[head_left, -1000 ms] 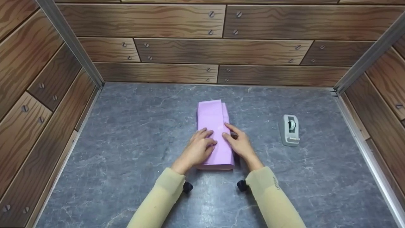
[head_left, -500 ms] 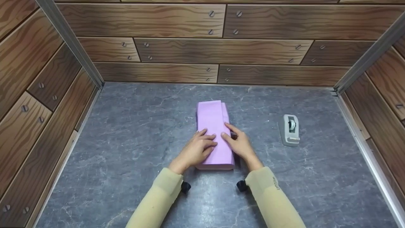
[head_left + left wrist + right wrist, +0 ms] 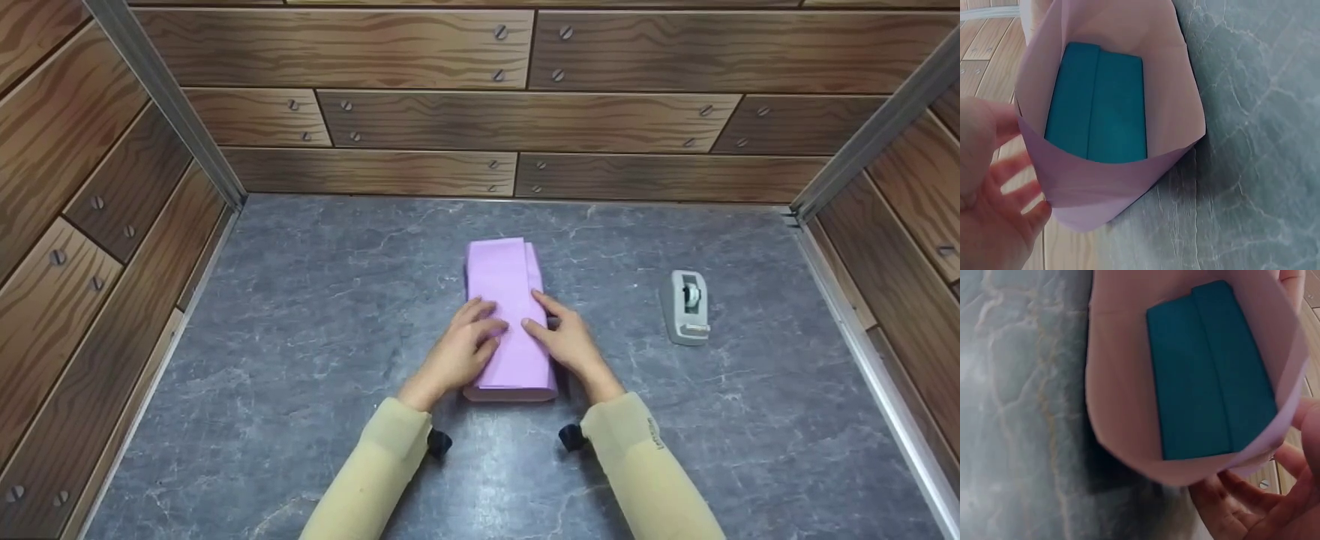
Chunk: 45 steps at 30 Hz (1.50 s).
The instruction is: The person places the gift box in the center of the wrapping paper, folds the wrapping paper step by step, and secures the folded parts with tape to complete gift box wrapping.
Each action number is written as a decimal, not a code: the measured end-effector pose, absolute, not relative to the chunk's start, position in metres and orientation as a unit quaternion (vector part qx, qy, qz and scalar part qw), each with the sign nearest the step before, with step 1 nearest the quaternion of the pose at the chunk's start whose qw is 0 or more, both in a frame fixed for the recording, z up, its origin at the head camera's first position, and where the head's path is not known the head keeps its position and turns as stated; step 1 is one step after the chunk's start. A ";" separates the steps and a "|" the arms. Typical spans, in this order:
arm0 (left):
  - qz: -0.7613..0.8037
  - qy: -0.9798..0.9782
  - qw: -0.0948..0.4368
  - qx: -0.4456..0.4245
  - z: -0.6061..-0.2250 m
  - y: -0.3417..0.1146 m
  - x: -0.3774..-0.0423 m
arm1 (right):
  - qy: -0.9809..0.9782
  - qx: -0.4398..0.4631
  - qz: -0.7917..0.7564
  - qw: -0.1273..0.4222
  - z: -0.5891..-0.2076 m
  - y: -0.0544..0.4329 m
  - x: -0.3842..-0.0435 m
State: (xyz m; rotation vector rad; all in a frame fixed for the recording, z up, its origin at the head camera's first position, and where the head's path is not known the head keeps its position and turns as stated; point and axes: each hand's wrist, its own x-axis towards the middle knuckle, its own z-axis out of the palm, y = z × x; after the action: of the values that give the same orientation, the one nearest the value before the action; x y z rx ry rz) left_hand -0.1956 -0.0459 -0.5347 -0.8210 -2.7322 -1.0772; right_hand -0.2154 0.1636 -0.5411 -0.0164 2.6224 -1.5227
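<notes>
A sheet of lilac wrapping paper (image 3: pixel 508 274) is folded into a flat sleeve lying on the tabletop, its near end hanging loose. Inside, a teal box (image 3: pixel 1098 107) shows through the open end in both wrist views. My left hand (image 3: pixel 460 343) rests along the left of the sleeve, relaxed fingertips reaching over its top. On the opposite side my right hand (image 3: pixel 570 337) holds the right edge, thumb on the upper face and fingers down the side. The right wrist view has this hand's fingers (image 3: pixel 1230 500) bent around the paper's side.
A grey tape dispenser (image 3: pixel 689 307) with a roll in it stands to the right of the hands. The grey marbled tabletop (image 3: pixel 337 262) is bounded by wood-patterned walls (image 3: pixel 420 120) at the back and both sides.
My left hand has shifted slightly left across the sleeve's top, its fingertips drawing back from the middle. My right hand and the sleeve stay almost where they were.
</notes>
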 end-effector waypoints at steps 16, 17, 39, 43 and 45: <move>-0.374 -0.920 -0.021 -0.116 -0.531 -0.048 -0.201 | 0.887 0.021 -0.454 0.081 -0.521 0.155 -0.209; -0.374 -0.920 -0.019 -0.118 -0.531 -0.049 -0.201 | 0.888 0.024 -0.452 0.083 -0.520 0.154 -0.208; -0.357 -0.922 -0.008 -0.152 -0.531 -0.053 -0.199 | 0.879 0.033 -0.472 0.063 -0.521 0.148 -0.201; -0.330 -0.926 0.009 -0.182 -0.533 -0.054 -0.200 | 0.875 0.036 -0.478 0.069 -0.522 0.148 -0.202; -0.321 -0.928 0.009 -0.189 -0.533 -0.054 -0.200 | 0.875 0.037 -0.478 0.072 -0.522 0.148 -0.202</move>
State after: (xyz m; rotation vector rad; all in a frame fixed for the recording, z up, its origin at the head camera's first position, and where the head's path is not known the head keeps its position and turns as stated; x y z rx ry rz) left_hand -0.1999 -0.0541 -0.5334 -0.5903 -2.8989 -1.0037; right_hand -0.2018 0.1478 -0.5218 0.1114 2.6284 -1.4373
